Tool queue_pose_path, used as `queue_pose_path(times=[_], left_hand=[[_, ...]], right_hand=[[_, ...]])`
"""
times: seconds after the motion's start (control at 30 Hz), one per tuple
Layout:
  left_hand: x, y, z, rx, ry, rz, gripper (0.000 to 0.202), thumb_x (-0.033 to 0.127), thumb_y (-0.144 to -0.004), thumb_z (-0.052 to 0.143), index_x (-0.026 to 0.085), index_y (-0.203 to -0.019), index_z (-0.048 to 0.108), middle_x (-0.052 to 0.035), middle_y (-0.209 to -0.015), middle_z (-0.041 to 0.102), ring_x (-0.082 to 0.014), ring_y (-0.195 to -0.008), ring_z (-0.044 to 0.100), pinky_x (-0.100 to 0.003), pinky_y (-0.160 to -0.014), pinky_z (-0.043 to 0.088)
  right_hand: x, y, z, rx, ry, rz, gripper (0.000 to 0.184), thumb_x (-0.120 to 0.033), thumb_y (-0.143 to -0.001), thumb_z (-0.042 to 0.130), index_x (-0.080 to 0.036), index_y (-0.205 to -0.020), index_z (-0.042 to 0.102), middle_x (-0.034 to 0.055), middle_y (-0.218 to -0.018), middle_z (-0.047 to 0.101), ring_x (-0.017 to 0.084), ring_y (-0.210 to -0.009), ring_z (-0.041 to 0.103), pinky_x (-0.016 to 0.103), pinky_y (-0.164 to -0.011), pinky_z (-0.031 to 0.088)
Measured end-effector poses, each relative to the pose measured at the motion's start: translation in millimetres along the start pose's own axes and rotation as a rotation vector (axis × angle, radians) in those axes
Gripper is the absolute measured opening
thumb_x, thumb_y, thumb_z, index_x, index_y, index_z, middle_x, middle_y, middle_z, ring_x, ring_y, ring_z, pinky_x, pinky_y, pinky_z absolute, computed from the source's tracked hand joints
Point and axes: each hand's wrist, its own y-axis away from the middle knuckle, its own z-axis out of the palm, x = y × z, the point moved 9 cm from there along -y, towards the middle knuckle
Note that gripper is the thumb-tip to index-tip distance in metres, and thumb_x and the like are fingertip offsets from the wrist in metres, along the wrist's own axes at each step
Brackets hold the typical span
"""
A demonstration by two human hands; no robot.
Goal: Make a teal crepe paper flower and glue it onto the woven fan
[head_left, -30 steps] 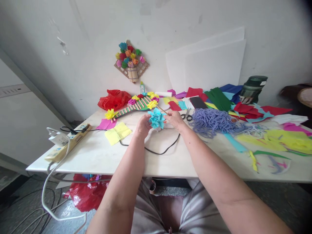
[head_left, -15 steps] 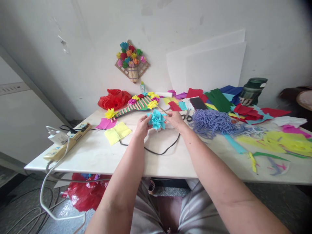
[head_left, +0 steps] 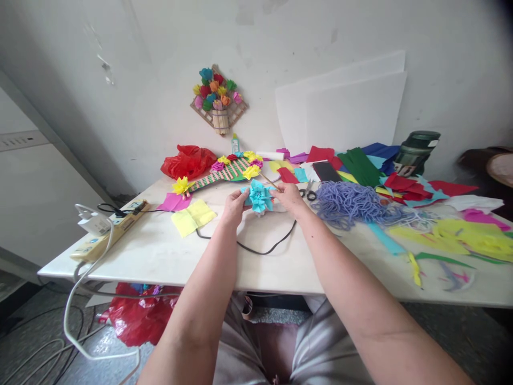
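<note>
A light-blue paper flower (head_left: 259,196) with pointed petals is between my hands, above the middle of the table. My left hand (head_left: 236,206) pinches its left edge between thumb and fingers. On the other side my right hand (head_left: 289,195) has its fingers closed on a thin wooden stick (head_left: 269,181), which slants up and left behind the flower. Whether the right fingers also grip a petal is hidden. Just beyond lies a green-and-pink striped guitar-shaped craft piece (head_left: 218,175) edged with yellow, magenta and red paper flowers.
Yellow paper squares (head_left: 194,218) and a power strip (head_left: 110,230) lie to the left. On the right are scissors (head_left: 308,193), purple yarn (head_left: 352,202), a phone (head_left: 326,171), coloured paper scraps and a dark flask (head_left: 417,152). A black cable (head_left: 264,252) loops across the table in front.
The hands and the flower stay nearly in place, with the flower turned very slightly. The whole view has shifted a little.
</note>
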Motion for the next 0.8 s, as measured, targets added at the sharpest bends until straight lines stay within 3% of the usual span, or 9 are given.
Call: queue_pose_path(times=[0.4, 0.63, 0.8], left_hand=[[-0.9, -2.0, -2.5, 0.029, 0.017, 0.006, 0.043, 0.05, -0.052, 0.082, 0.017, -0.067, 0.061, -0.0002, -0.057, 0.06, -0.0117, -0.052, 0.056, -0.025, -0.055, 0.05], [-0.9, -1.8, -2.8, 0.037, 0.021, 0.006, 0.042, 0.05, -0.053, 0.082, 0.016, -0.067, 0.061, -0.0001, -0.057, 0.06, -0.0116, -0.052, 0.056, -0.026, -0.056, 0.051], [0.3, -1.1, -1.8, 0.033, 0.022, 0.014, 0.042, 0.049, -0.053, 0.082, 0.017, -0.067, 0.06, 0.0, -0.056, 0.06, -0.0133, -0.054, 0.058, -0.029, -0.059, 0.053]], right_hand=[[-1.5, 1.0, -2.4, 0.018, 0.026, -0.011, 0.014, -0.029, -0.073, 0.062, -0.017, -0.071, 0.069, 0.0012, -0.066, 0.067, 0.016, -0.066, 0.058, 0.026, -0.064, 0.042], [-5.7, 2.6, -4.1, 0.021, 0.041, -0.025, 0.015, -0.03, -0.072, 0.06, -0.017, -0.066, 0.066, -0.0004, -0.062, 0.064, 0.015, -0.062, 0.055, 0.025, -0.058, 0.036], [-4.4, 1.3, -5.0, 0.038, 0.019, -0.029, 0.015, -0.03, -0.071, 0.06, -0.018, -0.063, 0.064, -0.0004, -0.062, 0.064, 0.014, -0.062, 0.055, 0.025, -0.059, 0.037]])
